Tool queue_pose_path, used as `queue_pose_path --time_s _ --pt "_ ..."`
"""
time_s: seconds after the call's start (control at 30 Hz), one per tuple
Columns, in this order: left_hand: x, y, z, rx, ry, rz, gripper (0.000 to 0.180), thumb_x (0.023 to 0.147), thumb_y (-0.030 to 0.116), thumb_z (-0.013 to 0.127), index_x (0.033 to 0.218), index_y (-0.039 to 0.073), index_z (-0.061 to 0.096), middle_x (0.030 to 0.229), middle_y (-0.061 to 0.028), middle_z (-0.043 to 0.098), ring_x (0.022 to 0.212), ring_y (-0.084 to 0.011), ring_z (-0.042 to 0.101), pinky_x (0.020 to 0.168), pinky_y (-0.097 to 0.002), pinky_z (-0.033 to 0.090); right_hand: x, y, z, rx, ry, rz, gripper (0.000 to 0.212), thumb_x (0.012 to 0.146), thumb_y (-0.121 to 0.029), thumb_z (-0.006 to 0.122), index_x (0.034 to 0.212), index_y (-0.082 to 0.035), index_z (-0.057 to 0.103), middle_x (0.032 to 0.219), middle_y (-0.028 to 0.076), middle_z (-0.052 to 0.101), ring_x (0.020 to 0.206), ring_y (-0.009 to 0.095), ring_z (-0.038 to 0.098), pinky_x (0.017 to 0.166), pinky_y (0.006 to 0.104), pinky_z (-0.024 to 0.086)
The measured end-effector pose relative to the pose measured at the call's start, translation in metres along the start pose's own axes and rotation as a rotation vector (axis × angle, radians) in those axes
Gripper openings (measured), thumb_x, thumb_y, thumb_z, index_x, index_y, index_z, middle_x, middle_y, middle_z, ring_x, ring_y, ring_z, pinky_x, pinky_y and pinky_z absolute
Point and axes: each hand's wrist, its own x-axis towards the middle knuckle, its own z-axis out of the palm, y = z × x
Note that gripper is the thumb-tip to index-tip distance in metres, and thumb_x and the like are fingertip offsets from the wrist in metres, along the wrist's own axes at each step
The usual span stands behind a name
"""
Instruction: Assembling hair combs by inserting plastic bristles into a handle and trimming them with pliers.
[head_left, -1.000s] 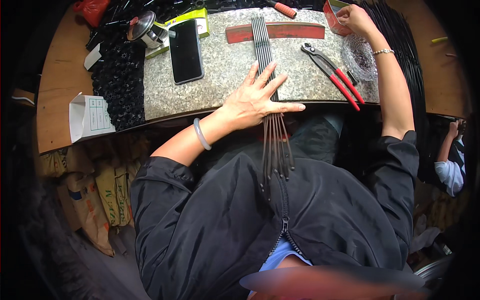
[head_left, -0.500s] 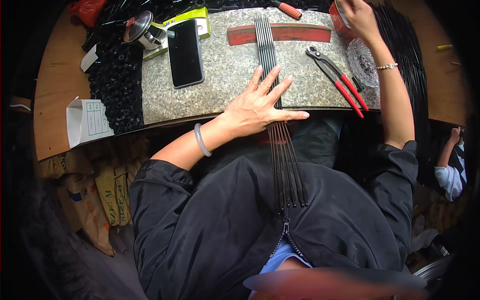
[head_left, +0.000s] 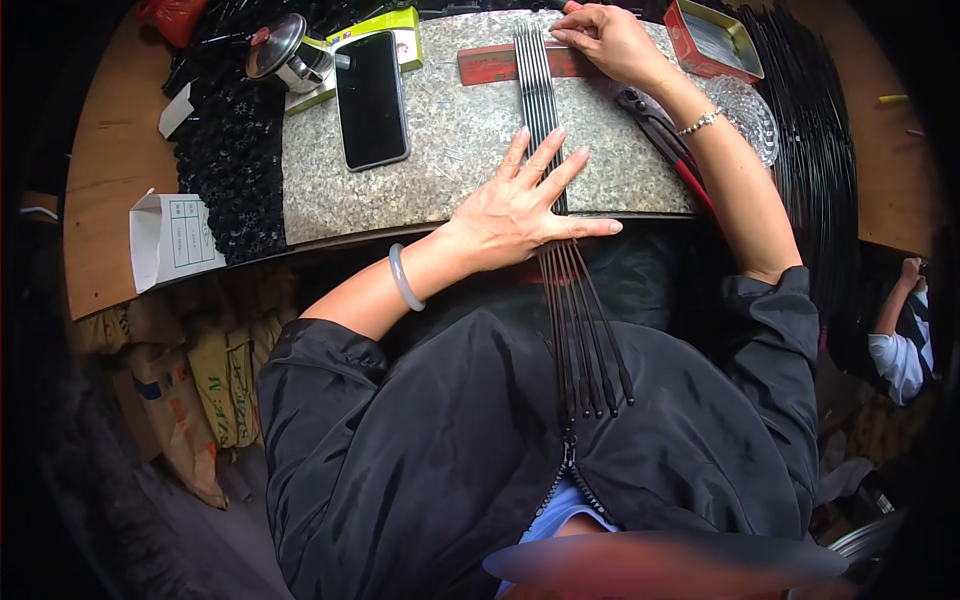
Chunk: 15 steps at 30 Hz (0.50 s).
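Note:
Several thin dark rods [head_left: 538,90] lie side by side, running from the stone-topped board toward me. Their far ends look silvery, and their near ends, with dark knobs, fan out over my lap. Across them my left hand [head_left: 515,205] lies flat, fingers spread, pressing the rods at the board's front edge. My right hand [head_left: 615,45] is beside the rods' far ends, with thumb and fingertips pinched together. Whatever it holds is too small to make out. Under the rods runs a red bar [head_left: 487,66], its right part hidden by the right hand.
Pliers [head_left: 692,180] with red handles lie partly under my right forearm. A red tin [head_left: 700,62] and a glass dish [head_left: 765,120] stand at right, near many black rods [head_left: 815,130]. Left are a phone [head_left: 370,100], a lidded metal pot [head_left: 285,55] and black parts [head_left: 235,160].
My right hand has moved left from the red tin to the rods' far ends, uncovering the tin. My left hand stays put, while the rods' near ends have shifted slightly right.

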Motion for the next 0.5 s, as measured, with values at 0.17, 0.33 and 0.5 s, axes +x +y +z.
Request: queue_pose_path --time_s 0.17,0.33,0.5 --pt "-0.002 0.0 0.0 0.025 0.002 0.004 0.065 0.08 0.014 0.049 0.131 0.051 0.03 0.134 -0.0204 0.035 0.123 -0.0452 0.034 0.1 -0.0606 0.024 -0.001 -0.008 -0.001 -0.012 -0.023 0.079 0.026 0.085 -0.028 0.052 0.098 -0.01 0.066 0.091 0.013 0.066 0.081 0.028 0.063 0.072 0.0358 0.049" --pt "-0.001 0.0 0.0 0.031 0.013 0.001 0.064 0.08 0.015 0.049 0.131 0.051 0.031 0.133 -0.0204 0.036 0.123 -0.0447 0.035 0.1 -0.0604 0.024 -0.001 -0.017 -0.006 0.027 -0.046 0.155 0.026 0.084 -0.028 0.053 0.096 -0.009 0.066 0.087 0.013 0.066 0.076 0.028 0.063 0.068 0.0369 0.049" --pt "-0.001 -0.001 0.002 -0.001 0.022 -0.005 0.062 0.081 0.017 0.049 0.131 0.051 0.03 0.133 -0.02 0.036 0.123 -0.0448 0.033 0.1 -0.0608 0.024 0.004 0.009 0.018 0.059 0.084 -0.034 0.026 0.084 -0.028 0.055 0.093 -0.006 0.065 0.083 0.015 0.065 0.074 0.029 0.063 0.067 0.0379 0.049"
